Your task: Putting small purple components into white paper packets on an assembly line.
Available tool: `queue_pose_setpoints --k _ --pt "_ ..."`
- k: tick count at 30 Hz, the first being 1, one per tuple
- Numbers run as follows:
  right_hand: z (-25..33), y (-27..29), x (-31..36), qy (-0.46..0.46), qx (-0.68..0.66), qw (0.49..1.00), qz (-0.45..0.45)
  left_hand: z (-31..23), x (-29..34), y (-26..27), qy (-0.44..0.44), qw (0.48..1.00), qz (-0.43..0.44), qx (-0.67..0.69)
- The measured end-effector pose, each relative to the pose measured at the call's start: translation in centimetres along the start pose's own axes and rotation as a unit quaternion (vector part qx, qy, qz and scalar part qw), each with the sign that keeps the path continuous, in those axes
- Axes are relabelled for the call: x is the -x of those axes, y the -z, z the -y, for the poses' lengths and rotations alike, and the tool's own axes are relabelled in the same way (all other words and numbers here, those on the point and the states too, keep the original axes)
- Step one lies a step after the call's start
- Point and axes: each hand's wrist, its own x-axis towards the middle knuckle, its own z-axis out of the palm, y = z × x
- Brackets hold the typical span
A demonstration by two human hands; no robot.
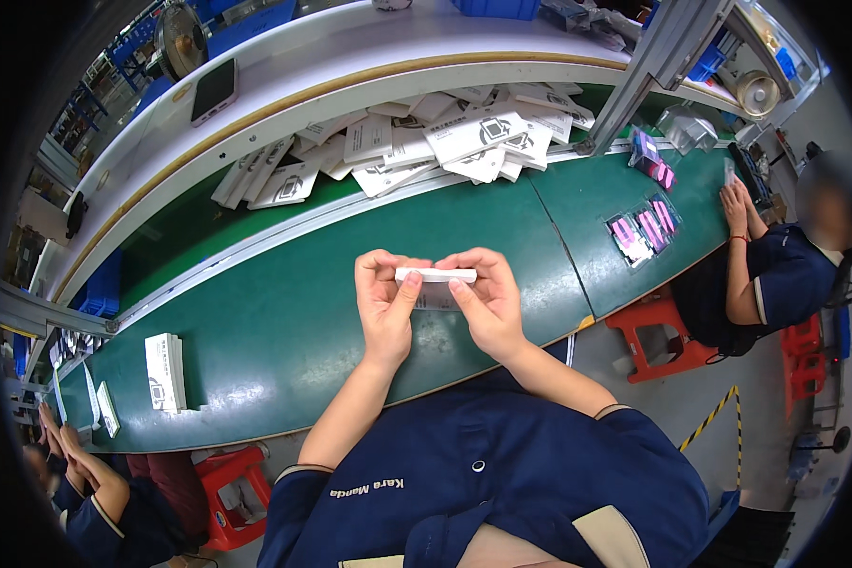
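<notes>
A thin white box [435,275] is held edge-on above the green table, gripped at its two ends. My left hand [385,305] is closed on the left end, thumb on the near edge and fingers behind. My right hand [488,305] pinches the other end in the same way. Between the hands, a greyish patch shows below the box; I cannot make out whether it belongs to it. Beyond them lies a loose heap of flat white printed boxes [478,133]. A neat stack of similar boxes [165,372] stands on the table at the left.
A white shelf [322,80] with a phone [215,91] runs behind the green table [284,312]. Pink-and-dark items in clear trays [643,230] lie at right, near a metal post [648,71]. Co-workers sit at right [776,275] and lower left [123,502].
</notes>
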Motion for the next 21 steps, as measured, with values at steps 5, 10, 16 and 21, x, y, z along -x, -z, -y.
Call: queue_pose_setpoints --k 5,10,16,21 --pt "-0.9 0.6 -0.7 -0.069 -0.124 0.99 -0.022 0.9 -0.2 -0.3 -0.043 0.997 -0.016 -0.058" --pt "-2.4 2.0 -0.2 0.071 0.122 0.989 0.048 1.2 -0.4 1.8 -0.185 0.948 0.008 -0.257" --pt "-2.6 2.3 0.3 0.277 0.316 0.9 0.114 -0.1 0.9 3.0 -0.178 0.925 -0.02 -0.336" --pt "-1.8 1.5 -1.3 0.249 0.331 0.854 0.315 -4.0 2.1 5.8 0.242 0.955 -0.094 -0.144"
